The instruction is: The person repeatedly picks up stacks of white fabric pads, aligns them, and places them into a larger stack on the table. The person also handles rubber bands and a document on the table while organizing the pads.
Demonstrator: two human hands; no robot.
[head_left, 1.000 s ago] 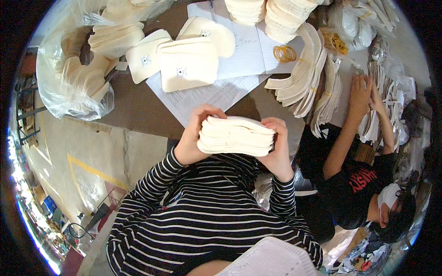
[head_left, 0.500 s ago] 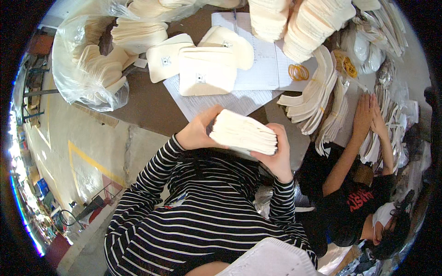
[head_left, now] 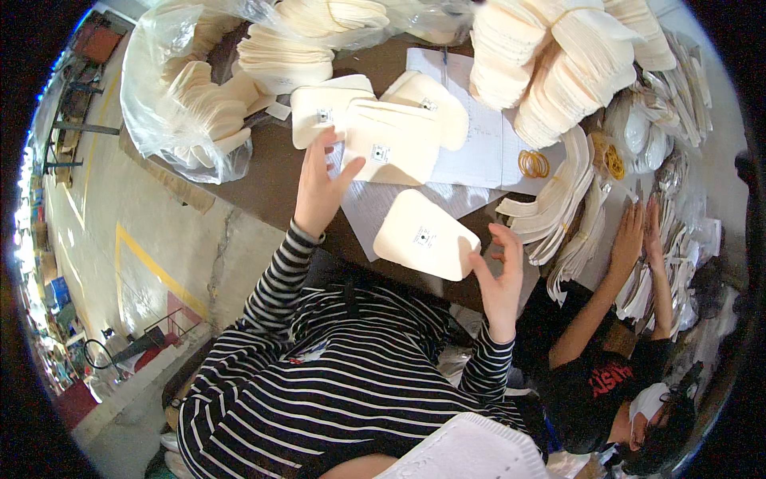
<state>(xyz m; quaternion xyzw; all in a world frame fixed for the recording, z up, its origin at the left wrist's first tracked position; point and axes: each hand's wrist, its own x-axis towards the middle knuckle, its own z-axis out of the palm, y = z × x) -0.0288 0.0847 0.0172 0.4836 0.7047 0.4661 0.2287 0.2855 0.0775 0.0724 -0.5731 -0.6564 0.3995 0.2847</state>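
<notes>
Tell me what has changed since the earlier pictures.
The left hand has let go of the stack and moved forward to the labelled pads. The stack, edge-on between both hands before, now shows its flat, labelled face; the right hand, fingers spread, is at its right edge. Pads, rubber bands and strips look unmoved, though the view shifted.

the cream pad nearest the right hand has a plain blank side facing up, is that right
Not blank: the head view shows a small dark printed mark on the upward face of the cream pad nearest the right hand.
</notes>
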